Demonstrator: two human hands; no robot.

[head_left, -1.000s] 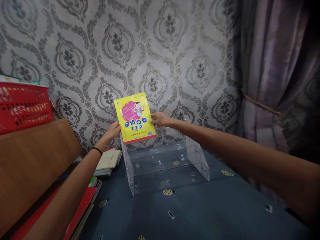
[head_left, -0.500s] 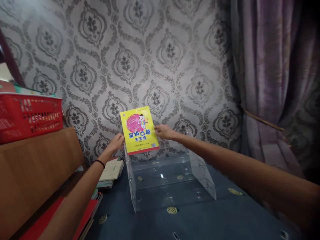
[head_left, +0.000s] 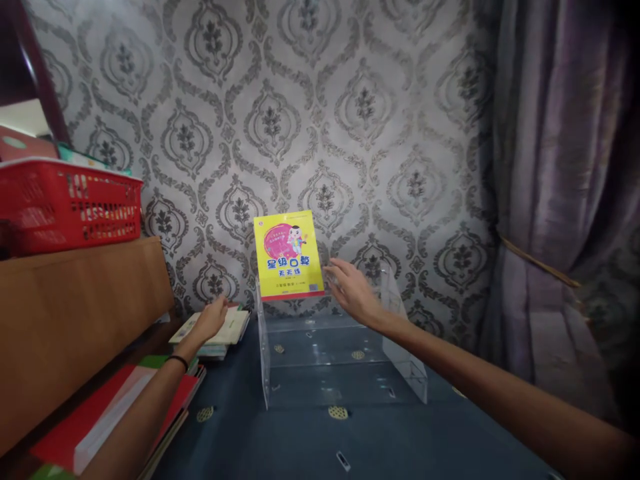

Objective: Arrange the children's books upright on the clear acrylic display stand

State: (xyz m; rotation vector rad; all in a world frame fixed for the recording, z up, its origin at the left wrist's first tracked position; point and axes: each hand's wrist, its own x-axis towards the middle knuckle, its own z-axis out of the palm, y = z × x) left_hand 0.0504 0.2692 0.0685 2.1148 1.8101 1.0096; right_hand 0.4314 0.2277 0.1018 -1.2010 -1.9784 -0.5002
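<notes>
A yellow workbook [head_left: 289,257] with a pink circle and a cartoon figure leans upright in the back tier of a clear acrylic stepped rack [head_left: 320,363]. My right hand [head_left: 354,293] hovers just right of the workbook's lower edge, fingers stretched out and apart, holding nothing. Away to the left, my left hand [head_left: 211,320] hangs over a stack of books [head_left: 235,327], with no item visible in it. Its fingers point forward and look loosely extended, partly hidden behind the hand. Whether it touches the stack I cannot tell.
A red plastic basket [head_left: 100,207] with things in it stands on a wooden box [head_left: 85,333] at the left. Red-covered books or folders [head_left: 90,407] lie below my left forearm. A dark blue cloth [head_left: 280,447] covers the table. A purple curtain [head_left: 540,187] hangs at the right.
Both hands have let go of the workbook, which stays in the rack. My left hand has moved left toward the book stack; my right hand has opened beside the workbook. The view has shifted slightly.
</notes>
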